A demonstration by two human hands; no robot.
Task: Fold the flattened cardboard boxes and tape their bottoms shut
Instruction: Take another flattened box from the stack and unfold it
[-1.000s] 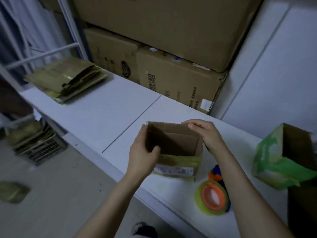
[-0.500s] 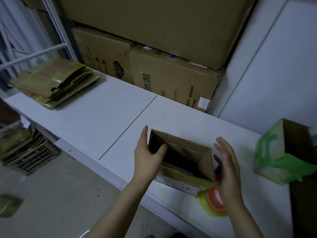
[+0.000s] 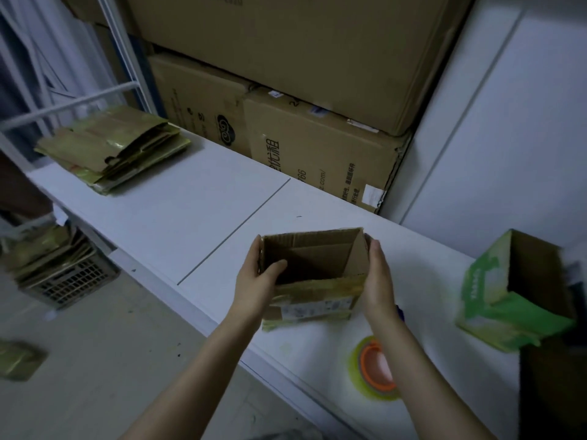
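A small brown cardboard box [image 3: 313, 300] stands opened up on the white table [image 3: 178, 214], its open top facing me and a white label on its near wall. My left hand [image 3: 257, 281] grips its left wall, thumb hooked inside over the rim. My right hand [image 3: 378, 281] presses flat against the right wall, fingers straight. A tape roll [image 3: 368, 366] with an orange core lies on the table near my right forearm. A stack of flattened boxes [image 3: 111, 150] lies at the table's far left.
Big cardboard cartons [image 3: 317, 147] are stacked against the wall behind the table. A green-printed open box [image 3: 508, 293] sits at the right. On the floor at left stands a crate [image 3: 63, 277] with more flattened cardboard.
My right hand came from beside the tape roll onto the box's right wall. The box turned square to me and now stands straighter between both hands.
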